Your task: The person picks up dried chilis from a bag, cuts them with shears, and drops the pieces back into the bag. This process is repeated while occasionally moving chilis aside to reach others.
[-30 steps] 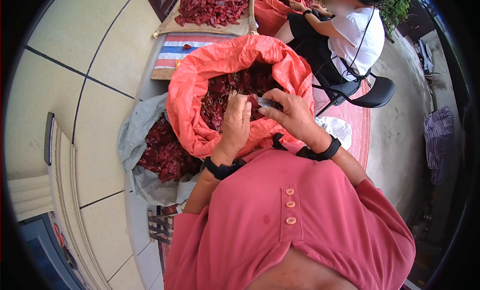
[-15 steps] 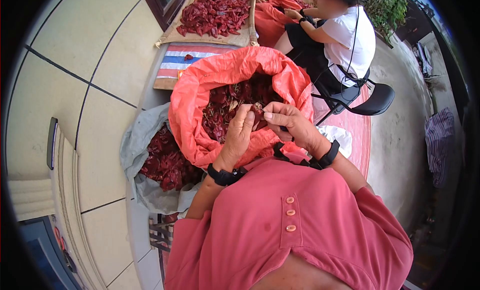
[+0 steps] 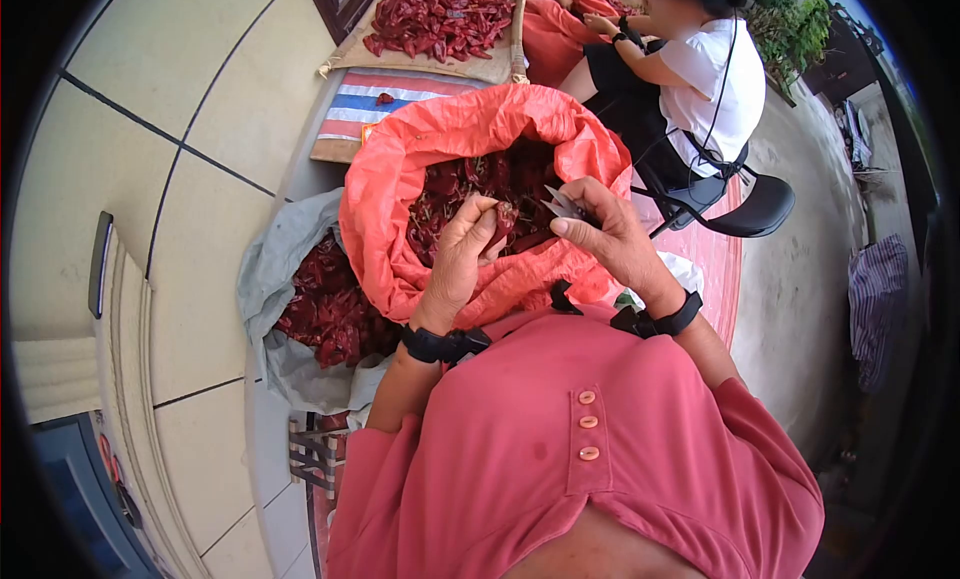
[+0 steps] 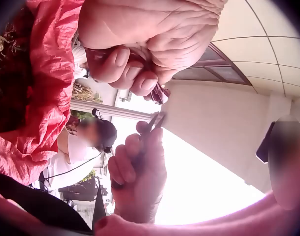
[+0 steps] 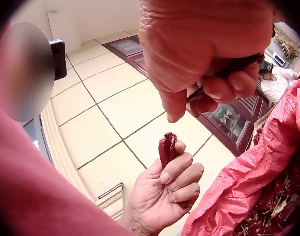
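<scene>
Over the mouth of a red woven sack (image 3: 385, 234), my left hand (image 3: 462, 254) grips a dried red chili pepper (image 3: 505, 219) with its top end sticking up. In the right wrist view that end of the chili pepper (image 5: 165, 145) looks cut open, with a ragged rim. My right hand (image 3: 605, 234) holds small scissors (image 3: 562, 204) with dark handles, their two pointed blades spread apart. The blades point toward the pepper, a short gap away from it. Many dried chilies with stems (image 3: 440, 204) fill the sack below the hands.
A grey sack (image 3: 275, 309) of dried chilies stands at the left. Beyond is a tray (image 3: 350, 54) heaped with red chilies, next to a striped cloth (image 3: 350, 104). Another person (image 3: 710, 89) sits on a black folding chair (image 3: 755, 204) at the right, by another red sack.
One second ago the scissors were at the pepper; half a second ago the right fingers touched its top. Now the right hand has drawn back to the right, blades spread.
</scene>
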Action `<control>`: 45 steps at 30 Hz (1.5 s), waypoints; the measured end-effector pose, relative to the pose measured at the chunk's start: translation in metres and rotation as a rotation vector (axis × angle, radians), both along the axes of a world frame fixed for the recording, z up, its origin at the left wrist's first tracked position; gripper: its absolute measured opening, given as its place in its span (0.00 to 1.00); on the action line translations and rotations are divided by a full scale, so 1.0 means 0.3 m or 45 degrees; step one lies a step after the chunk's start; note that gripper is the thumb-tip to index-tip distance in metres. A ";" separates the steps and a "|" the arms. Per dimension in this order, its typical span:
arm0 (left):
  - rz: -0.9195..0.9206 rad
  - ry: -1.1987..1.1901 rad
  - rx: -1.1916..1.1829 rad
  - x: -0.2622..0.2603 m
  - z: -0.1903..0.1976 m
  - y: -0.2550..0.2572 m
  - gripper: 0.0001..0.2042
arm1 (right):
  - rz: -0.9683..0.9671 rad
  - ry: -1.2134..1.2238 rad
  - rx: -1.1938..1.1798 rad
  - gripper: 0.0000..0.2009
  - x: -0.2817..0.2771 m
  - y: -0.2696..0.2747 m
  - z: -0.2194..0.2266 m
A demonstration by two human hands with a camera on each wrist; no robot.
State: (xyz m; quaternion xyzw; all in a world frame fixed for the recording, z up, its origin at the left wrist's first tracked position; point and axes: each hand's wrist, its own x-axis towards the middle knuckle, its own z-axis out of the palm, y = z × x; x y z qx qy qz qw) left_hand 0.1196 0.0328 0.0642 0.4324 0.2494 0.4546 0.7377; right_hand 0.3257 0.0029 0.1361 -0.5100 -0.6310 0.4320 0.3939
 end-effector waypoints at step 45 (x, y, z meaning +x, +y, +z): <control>-0.305 -0.226 -0.041 0.012 0.041 -0.063 0.21 | 0.293 0.561 -0.620 0.09 0.003 -0.024 -0.038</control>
